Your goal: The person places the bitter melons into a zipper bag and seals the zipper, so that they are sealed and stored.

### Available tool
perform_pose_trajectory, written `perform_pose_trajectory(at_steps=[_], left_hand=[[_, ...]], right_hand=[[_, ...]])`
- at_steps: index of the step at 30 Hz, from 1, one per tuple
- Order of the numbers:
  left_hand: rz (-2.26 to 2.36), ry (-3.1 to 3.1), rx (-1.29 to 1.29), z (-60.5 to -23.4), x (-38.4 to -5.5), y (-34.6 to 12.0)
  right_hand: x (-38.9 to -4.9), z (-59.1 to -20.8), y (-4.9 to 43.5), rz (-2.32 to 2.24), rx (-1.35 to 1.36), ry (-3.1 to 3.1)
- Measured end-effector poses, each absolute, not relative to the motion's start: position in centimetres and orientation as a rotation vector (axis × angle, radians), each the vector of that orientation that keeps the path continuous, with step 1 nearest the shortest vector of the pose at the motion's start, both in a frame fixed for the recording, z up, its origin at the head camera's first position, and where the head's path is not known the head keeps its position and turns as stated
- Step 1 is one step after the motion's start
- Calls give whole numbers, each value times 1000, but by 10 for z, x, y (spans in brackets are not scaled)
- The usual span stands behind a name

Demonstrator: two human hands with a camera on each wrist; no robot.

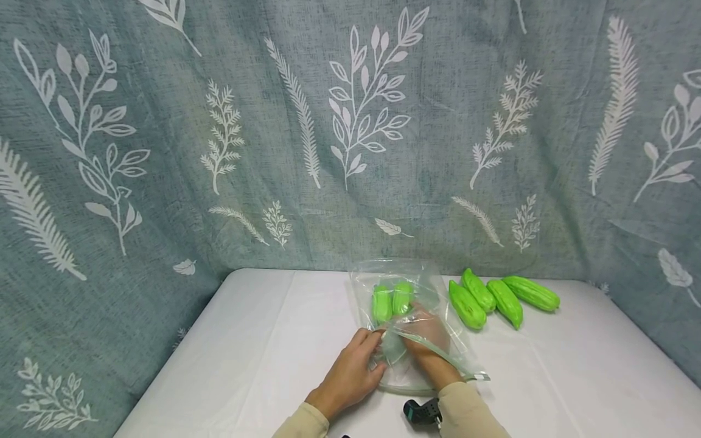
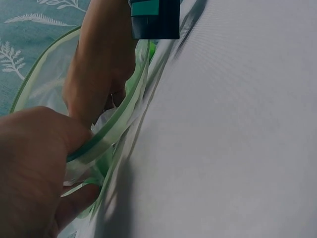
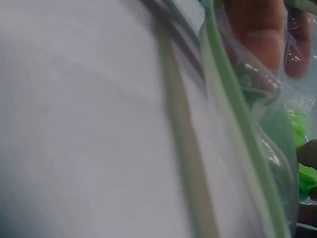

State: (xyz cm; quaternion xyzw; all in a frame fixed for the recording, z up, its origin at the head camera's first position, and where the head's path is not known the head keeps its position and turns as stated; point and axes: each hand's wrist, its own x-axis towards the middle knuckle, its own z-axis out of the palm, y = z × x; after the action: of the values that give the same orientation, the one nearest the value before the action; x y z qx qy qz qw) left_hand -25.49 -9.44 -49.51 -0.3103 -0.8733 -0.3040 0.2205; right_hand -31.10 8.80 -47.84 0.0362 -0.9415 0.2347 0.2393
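A clear zip bag point(image 1: 378, 277) with a green-edged mouth lies on the table, its opening toward me. Two bright green ridged gourds point(image 1: 381, 304) lie side by side inside it. My left hand point(image 1: 353, 368) grips the bag's edge at the left of the mouth, thumb below and fingers above. Through the opening reaches my right hand point(image 1: 427, 328), seen through the film, its fingers at the right-hand gourd point(image 1: 402, 297). In the right wrist view those fingers point(image 3: 308, 154) curl over green gourd point(image 3: 306, 177) at the right edge; the rest of the grip is hidden.
Several more green gourds point(image 1: 506, 301) lie together on the white table point(image 1: 296, 328), right of the bag. A patterned blue-green curtain point(image 1: 306, 231) hangs behind and beside the table. A dark wrist device point(image 1: 421, 412) sits by the right cuff.
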Motion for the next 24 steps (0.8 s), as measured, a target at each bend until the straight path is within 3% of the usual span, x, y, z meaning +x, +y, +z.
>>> perform_pose_trajectory(at_steps=[11,24], left_hand=[[-928,-2505,-839,-496,-255,-94],[-976,-2513,-821,-497,-256,-94]], right_hand=[[-301,-475,87,887,37,-2762],[-263,-468,80,830,335,-2703]])
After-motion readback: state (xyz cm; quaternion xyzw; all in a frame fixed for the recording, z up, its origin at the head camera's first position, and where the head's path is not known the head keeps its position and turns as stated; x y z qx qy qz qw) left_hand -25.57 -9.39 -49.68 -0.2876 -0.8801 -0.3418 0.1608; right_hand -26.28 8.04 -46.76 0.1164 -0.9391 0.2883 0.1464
